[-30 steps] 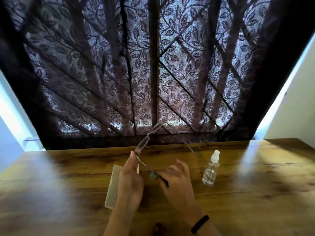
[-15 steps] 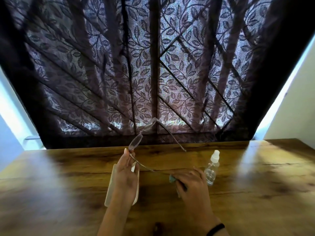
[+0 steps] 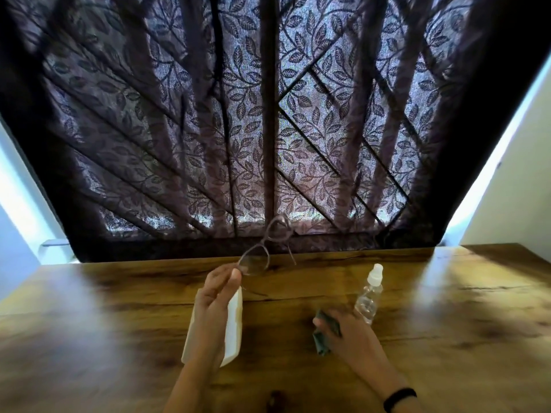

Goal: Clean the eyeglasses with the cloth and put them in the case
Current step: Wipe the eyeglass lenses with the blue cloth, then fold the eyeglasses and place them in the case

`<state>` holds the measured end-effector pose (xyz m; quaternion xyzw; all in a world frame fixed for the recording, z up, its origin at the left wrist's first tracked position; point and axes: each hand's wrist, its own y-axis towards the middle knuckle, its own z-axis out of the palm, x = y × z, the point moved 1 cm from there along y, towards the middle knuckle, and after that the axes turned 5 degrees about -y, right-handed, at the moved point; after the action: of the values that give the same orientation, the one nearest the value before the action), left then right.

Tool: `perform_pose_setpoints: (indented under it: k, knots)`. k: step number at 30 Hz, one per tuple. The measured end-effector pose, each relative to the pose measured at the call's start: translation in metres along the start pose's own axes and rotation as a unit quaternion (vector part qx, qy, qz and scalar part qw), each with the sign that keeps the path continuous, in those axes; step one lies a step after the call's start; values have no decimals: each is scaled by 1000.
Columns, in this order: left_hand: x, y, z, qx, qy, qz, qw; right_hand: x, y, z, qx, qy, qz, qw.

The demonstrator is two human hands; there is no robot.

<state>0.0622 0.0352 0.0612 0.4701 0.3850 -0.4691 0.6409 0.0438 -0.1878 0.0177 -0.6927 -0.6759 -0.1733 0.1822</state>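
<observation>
My left hand (image 3: 213,302) pinches the near end of thin-framed eyeglasses (image 3: 262,248) and holds them up above the wooden table (image 3: 447,338), lenses slanting up and away toward the curtain. Under that hand and forearm lies a pale, flat eyeglass case (image 3: 234,326), mostly hidden by the hand. My right hand (image 3: 348,332) rests low on the table, fingers closed on a small dark teal cloth (image 3: 323,338) that touches the tabletop.
A small clear spray bottle (image 3: 369,296) with a white cap stands just beyond my right hand. A dark leaf-patterned curtain (image 3: 268,129) hangs behind the table's far edge. White walls flank both sides.
My right hand slid off the glasses' temple with the cloth and dropped to the table near the bottle. My left hand turned the glasses, swinging the lenses more upright.
</observation>
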Motion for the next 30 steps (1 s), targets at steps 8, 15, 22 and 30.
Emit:
perform_pose_setpoints:
  k: [8,15,22,30]
  knots:
    - [16,6,-16,55,237,176,954,17,3,-37,-71,425,28,902]
    - [15,1,-21,122,397,317,853,22,7,-50,-38,548,63,833]
    - [19,-9,-17,106,357,274,887,20,2,-41,-98,518,8,850]
    - [7,-24,-5,97,245,102,959,14,1,-28,-183,449,-7,874]
